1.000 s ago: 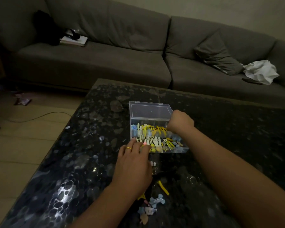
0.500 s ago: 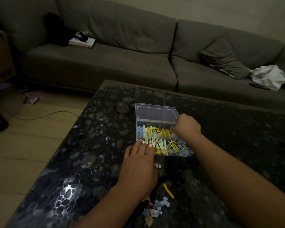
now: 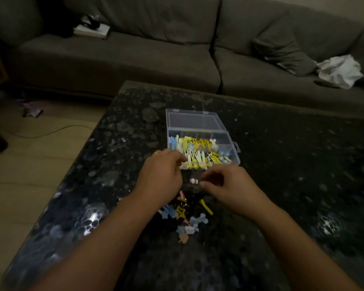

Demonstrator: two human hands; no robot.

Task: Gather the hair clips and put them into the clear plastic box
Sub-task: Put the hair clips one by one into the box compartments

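- Both of my hands have come back from the box since a moment ago: my right hand was over the clips inside it, and now it sits on my side of the box, close to my left.
- Left of everything, my left hand [image 3: 161,175] lies knuckles up with the fingers curled toward the box's near edge; I cannot tell whether they pinch a clip there.
- Between my two hands a small pale clip [image 3: 193,181] lies on the table [image 3: 303,185].
- Just beyond my fingertips stands the clear plastic box [image 3: 202,141], lid laid open away from me, already well filled with yellow, white and blue hair clips [image 3: 198,152].
- Behind my hands, toward me, a loose scatter of clips [image 3: 187,217] is left on the table, so I judge the job more than half done but not finished.
- My right hand [image 3: 225,183] has its fingers bent and the thumb drawn in near the pale clip; it looks about to pinch it, though I cannot see a hold.
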